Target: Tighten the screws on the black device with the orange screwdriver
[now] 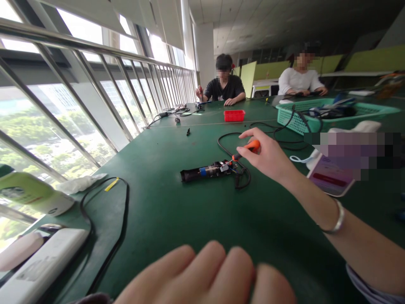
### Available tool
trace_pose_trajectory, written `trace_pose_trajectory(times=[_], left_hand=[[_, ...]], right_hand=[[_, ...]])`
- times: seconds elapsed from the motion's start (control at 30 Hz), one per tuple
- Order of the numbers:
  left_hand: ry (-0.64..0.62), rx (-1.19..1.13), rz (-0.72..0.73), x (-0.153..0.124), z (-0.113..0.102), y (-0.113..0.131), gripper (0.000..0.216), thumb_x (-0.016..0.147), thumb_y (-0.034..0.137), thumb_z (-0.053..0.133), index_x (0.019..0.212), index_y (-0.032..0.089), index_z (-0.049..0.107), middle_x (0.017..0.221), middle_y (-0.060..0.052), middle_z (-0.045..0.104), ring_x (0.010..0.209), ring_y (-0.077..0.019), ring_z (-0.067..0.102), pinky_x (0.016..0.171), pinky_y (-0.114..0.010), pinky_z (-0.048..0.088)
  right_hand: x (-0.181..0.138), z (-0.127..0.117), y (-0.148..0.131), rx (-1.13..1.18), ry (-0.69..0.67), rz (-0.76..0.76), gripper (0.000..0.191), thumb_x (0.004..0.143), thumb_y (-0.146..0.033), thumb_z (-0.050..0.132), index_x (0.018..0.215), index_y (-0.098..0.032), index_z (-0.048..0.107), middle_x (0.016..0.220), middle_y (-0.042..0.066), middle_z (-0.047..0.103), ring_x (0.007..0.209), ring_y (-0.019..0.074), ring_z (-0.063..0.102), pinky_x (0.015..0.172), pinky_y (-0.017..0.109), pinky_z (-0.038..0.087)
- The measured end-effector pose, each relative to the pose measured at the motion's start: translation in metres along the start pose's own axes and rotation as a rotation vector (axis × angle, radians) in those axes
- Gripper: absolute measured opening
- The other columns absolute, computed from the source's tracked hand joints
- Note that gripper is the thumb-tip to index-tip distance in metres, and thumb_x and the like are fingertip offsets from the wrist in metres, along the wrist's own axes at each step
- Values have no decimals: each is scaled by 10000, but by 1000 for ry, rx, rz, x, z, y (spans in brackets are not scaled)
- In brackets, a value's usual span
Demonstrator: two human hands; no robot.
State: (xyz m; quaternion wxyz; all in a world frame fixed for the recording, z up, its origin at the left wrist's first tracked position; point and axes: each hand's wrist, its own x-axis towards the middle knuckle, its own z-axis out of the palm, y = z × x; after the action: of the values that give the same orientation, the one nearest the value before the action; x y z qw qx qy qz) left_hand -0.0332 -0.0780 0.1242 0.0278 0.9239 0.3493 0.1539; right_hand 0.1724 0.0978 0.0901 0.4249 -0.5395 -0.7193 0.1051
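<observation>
My right hand (264,154), with a silver bangle on its wrist, grips an orange-and-black screwdriver (253,146) between thumb and fingers. The screwdriver's shaft slants down to the left, onto the right end of an opened black tubular device (193,174). That device lies on the green table, its inner parts bare: a blue band, a clear or metallic section and small wires. A black cord curls around its right end. Close to the camera, my left hand (209,278) is curled with the knuckles up. Its fingertips are hidden, so whatever it may hold cannot be seen.
On the right are a teal basket (292,119) of cables and tools, and a phone (330,175). A red tray (234,115) stands farther back. At left are a green-white bottle (31,190), a looped black cable (126,202) and a white box (47,261). Two people sit opposite.
</observation>
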Motion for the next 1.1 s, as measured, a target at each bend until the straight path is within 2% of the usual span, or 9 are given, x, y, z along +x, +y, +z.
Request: trace_pose_trajectory(times=[0.1, 0.2, 0.33, 0.43, 0.5, 0.57, 0.7, 0.9, 1.1], left_hand=[[-131, 130, -183, 47, -6, -30, 319, 831, 498, 373, 916, 284, 594, 714, -32, 610, 640, -194, 596, 577, -318, 453], [-258, 317, -392, 93, 15, -74, 259, 890, 389, 392, 891, 202, 570, 781, -52, 624, 706, -209, 617, 647, -323, 450], [-35, 477, -508, 123, 74, -136, 304, 902, 385, 417, 985, 124, 548, 1021, -141, 598, 977, -287, 571, 790, -379, 436], [47, 397, -445, 123, 111, -164, 345, 910, 437, 374, 999, 151, 547, 1016, -106, 592, 947, -254, 562, 808, -366, 430], [68, 352, -420, 119, 122, -172, 312, 898, 428, 389, 959, 169, 550, 987, -87, 593, 929, -237, 556, 799, -350, 431], [89, 328, -387, 116, 125, -176, 271, 874, 410, 428, 925, 173, 550, 955, -78, 594, 918, -230, 550, 797, -343, 431], [119, 291, -316, 114, 124, -180, 243, 846, 376, 457, 927, 168, 553, 932, -73, 592, 896, -216, 550, 795, -330, 434], [179, 250, -232, 113, 125, -184, 267, 784, 335, 508, 976, 152, 539, 966, -73, 589, 901, -211, 552, 829, -325, 430], [196, 231, -209, 112, 127, -186, 259, 769, 331, 512, 972, 170, 522, 960, -66, 592, 887, -217, 562, 810, -329, 440]], right_hand=[[-1, 0, -2, -71, -9, -3, 269, 801, -454, 498, 807, -206, 600, 617, 4, 575, 595, 157, 515, 589, 269, 373], [-2, 2, -1, 1, 3, 13, 252, 761, -366, 546, 958, -211, 578, 649, -11, 573, 586, 149, 515, 572, 261, 377], [-3, 9, 1, 181, -38, 38, 446, 735, -355, 573, 1146, -220, 465, 674, -46, 550, 553, 133, 515, 559, 252, 395], [-4, 14, 0, 145, -40, 68, 287, 799, -458, 497, 923, -212, 576, 634, -20, 549, 596, 149, 524, 581, 265, 394], [-6, 17, 0, 150, -10, 56, 242, 799, -428, 503, 821, -203, 589, 646, -5, 554, 612, 147, 524, 597, 268, 399], [-8, 21, 1, 227, 49, 33, 210, 758, -345, 553, 913, -204, 565, 669, -20, 542, 584, 131, 512, 592, 259, 412], [-17, 28, 4, 308, 134, 32, 457, 692, -318, 628, 1104, -226, 455, 752, -36, 551, 550, 116, 512, 548, 246, 424], [-44, 27, 4, 263, 113, 19, 159, 805, -345, 551, 887, -208, 543, 641, -30, 525, 532, 121, 514, 577, 269, 423], [-71, 36, 19, 417, 274, -98, 558, 700, -216, 656, 1179, -242, 371, 847, -11, 527, 691, 142, 564, 619, 281, 485]])
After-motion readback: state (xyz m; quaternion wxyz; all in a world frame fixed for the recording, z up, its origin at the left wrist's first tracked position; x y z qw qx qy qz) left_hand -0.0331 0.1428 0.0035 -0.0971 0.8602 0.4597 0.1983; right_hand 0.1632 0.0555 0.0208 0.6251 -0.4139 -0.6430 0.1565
